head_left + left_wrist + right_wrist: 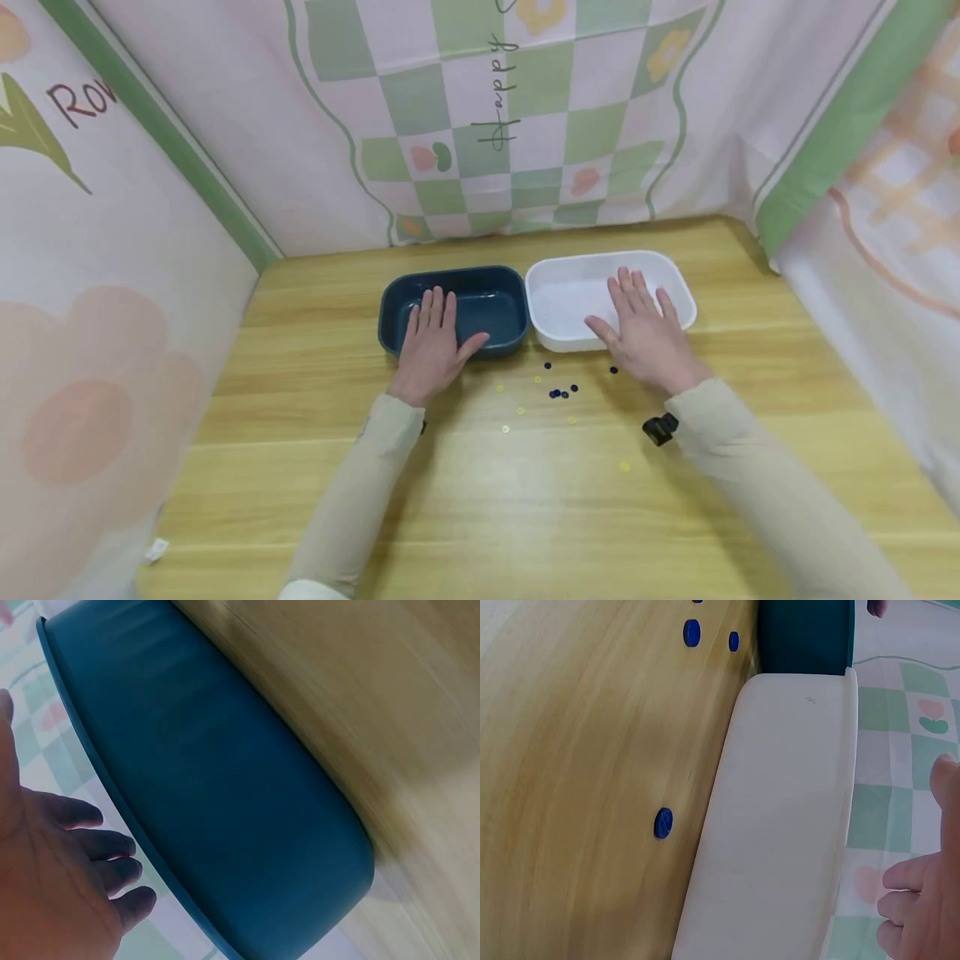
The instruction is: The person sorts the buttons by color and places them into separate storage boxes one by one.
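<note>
My left hand (pixel 432 354) hovers over the near rim of a dark blue basin (pixel 491 312), fingers straight and thumb spread. My right hand (pixel 645 337) is held flat over a white basin (pixel 566 292), its fingers spread too. Neither hand holds anything. In the left wrist view the fingertips lie just beyond the rim of the blue basin (pixel 202 780). On the table in front of the basins lie several dark blue buttons (pixel 574 388) and several yellow buttons (pixel 572 420). One blue button (pixel 664 823) sits near the white basin's side (pixel 780 802) in the right wrist view.
The two basins stand side by side on a wooden table (pixel 322 450). Printed cloth curtains (pixel 480 125) hang behind the table and along both sides. A black device (pixel 660 429) is worn at the right wrist.
</note>
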The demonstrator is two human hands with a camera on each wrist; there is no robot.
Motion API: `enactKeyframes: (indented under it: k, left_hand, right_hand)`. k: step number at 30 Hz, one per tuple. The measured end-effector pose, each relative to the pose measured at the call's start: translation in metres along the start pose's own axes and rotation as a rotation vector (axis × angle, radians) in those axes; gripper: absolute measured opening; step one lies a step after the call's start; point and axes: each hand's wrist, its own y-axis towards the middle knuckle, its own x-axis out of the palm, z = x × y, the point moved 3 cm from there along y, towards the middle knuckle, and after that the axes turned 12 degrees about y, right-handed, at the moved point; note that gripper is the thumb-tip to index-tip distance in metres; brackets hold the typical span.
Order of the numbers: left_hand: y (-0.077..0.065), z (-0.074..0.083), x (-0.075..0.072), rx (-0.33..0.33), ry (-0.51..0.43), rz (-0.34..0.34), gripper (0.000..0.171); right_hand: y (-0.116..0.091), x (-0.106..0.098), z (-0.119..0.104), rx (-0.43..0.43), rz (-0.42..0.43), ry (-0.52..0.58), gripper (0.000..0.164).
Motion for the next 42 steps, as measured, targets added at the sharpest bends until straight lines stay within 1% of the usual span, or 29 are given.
enactKeyframes:
  k: [8,10,13,15,16,18,20,21,22,24,26,28,29,31,33,36,37,38,40,42]
  left_hand:
    - [0.005,-0.008,-0.002,-0.016,-0.007,0.037,0.093]
    - [0.007,-0.012,-0.006,-0.024,-0.017,0.06,0.093]
    - [0.009,-0.025,-0.017,-0.053,-0.076,0.102,0.091]
    - [0.008,-0.039,-0.023,-0.1,-0.175,0.132,0.09]
    - [0.007,-0.048,-0.024,-0.135,-0.249,0.145,0.09]
    - [0.003,-0.067,-0.022,-0.214,-0.419,0.161,0.092]
    - [-0.002,-0.085,-0.016,-0.29,-0.598,0.154,0.097]
    - [-0.004,-0.094,-0.012,-0.318,-0.672,0.14,0.1]
    - [-0.006,-0.102,-0.007,-0.34,-0.731,0.118,0.104]
    - [-0.009,-0.113,0.005,-0.353,-0.803,0.053,0.111]
    - [-0.012,-0.118,0.017,-0.337,-0.853,-0.002,0.115]
    - [-0.015,-0.119,0.028,-0.314,-0.898,-0.031,0.117]
    - [-0.017,-0.119,0.034,-0.306,-0.924,-0.046,0.116]
    - [-0.02,-0.116,0.042,-0.289,-0.986,-0.062,0.116]
    - [-0.024,-0.115,0.049,-0.281,-1.055,-0.065,0.116]
    - [-0.03,-0.114,0.054,-0.273,-1.132,-0.046,0.118]
    - [-0.031,-0.114,0.056,-0.265,-1.138,-0.039,0.119]
    - [-0.032,-0.113,0.057,-0.267,-1.125,-0.036,0.12]
    - [-0.032,-0.112,0.058,-0.255,-1.071,-0.039,0.124]
    - [-0.03,-0.109,0.059,-0.244,-1.003,-0.057,0.128]
  right_hand:
    - [0.014,0.0,0.0,-0.015,0.011,-0.009,0.083]
    - [0.019,-0.003,-0.002,-0.025,0.03,-0.008,0.083]
    - [0.024,-0.009,-0.008,-0.052,0.081,0.016,0.081]
    - [0.022,-0.014,-0.015,-0.098,0.157,0.056,0.076]
    - [0.019,-0.016,-0.019,-0.137,0.204,0.076,0.073]
    - [0.01,-0.018,-0.029,-0.233,0.289,0.117,0.063]
    - [-0.001,-0.015,-0.039,-0.335,0.329,0.143,0.048]
    - [-0.006,-0.012,-0.043,-0.371,0.32,0.14,0.041]
    - [-0.011,-0.007,-0.047,-0.386,0.284,0.128,0.035]
    - [-0.017,0.007,-0.052,-0.38,0.17,0.097,0.027]
    - [-0.021,0.021,-0.057,-0.355,0.05,0.049,0.022]
    - [-0.022,0.035,-0.059,-0.331,-0.034,0.003,0.021]
    - [-0.022,0.04,-0.06,-0.329,-0.057,-0.009,0.02]
    - [-0.022,0.048,-0.061,-0.33,-0.076,-0.026,0.017]
    - [-0.021,0.054,-0.062,-0.335,-0.076,-0.041,0.016]
    - [-0.019,0.062,-0.066,-0.348,-0.087,-0.072,0.014]
    - [-0.018,0.064,-0.068,-0.355,-0.093,-0.085,0.012]
    - [-0.018,0.066,-0.071,-0.362,-0.1,-0.1,0.011]
    - [-0.017,0.07,-0.077,-0.382,-0.104,-0.126,0.009]
    - [-0.016,0.073,-0.086,-0.409,-0.108,-0.131,0.009]
